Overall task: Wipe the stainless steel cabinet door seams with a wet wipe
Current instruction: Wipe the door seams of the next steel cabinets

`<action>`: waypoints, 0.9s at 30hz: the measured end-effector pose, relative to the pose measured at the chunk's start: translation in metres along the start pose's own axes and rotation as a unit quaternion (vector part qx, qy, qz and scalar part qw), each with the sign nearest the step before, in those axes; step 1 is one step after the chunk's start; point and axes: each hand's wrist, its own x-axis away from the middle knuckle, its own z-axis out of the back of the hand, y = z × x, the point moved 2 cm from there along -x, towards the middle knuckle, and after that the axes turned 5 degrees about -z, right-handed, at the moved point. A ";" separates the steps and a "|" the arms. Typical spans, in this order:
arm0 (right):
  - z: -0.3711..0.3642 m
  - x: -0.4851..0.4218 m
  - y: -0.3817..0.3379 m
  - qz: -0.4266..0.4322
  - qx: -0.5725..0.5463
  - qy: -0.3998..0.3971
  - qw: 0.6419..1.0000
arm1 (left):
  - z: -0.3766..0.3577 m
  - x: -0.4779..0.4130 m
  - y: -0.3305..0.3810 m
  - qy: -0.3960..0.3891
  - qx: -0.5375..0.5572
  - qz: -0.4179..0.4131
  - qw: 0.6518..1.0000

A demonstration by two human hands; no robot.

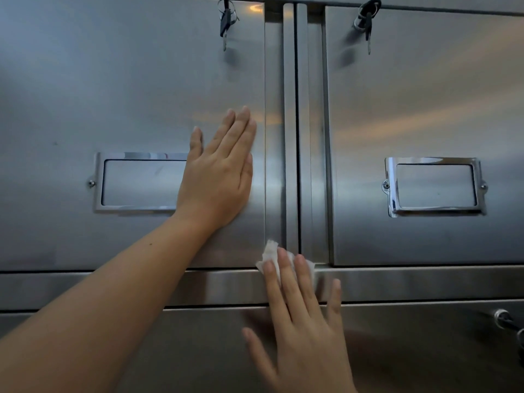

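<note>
Steel cabinet front (113, 80); wet wipe (270, 251) pressed beneath right hand (306, 330) fingertips (283, 265).

Hanging keys (226, 21), label frames (389, 188), warm glare (256, 7)

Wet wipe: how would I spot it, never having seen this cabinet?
Follow the dark vertical seam between the left door and the right door down to its foot. There the right hand presses the wet wipe with straight fingers. It is the only white, crumpled thing among smooth grey metal.
</note>
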 end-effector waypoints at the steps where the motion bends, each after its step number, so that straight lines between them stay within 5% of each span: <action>1: 0.000 -0.001 0.000 0.005 0.003 0.006 1.000 | 0.000 0.000 0.000 -0.001 -0.001 -0.002 1.000; 21: 0.006 -0.028 0.003 0.008 -0.036 0.048 0.998 | -0.002 0.000 -0.001 0.025 0.003 -0.005 1.000; 27: 0.000 -0.057 0.002 0.028 0.017 -0.027 0.999 | -0.002 0.000 0.000 0.030 0.003 -0.008 1.000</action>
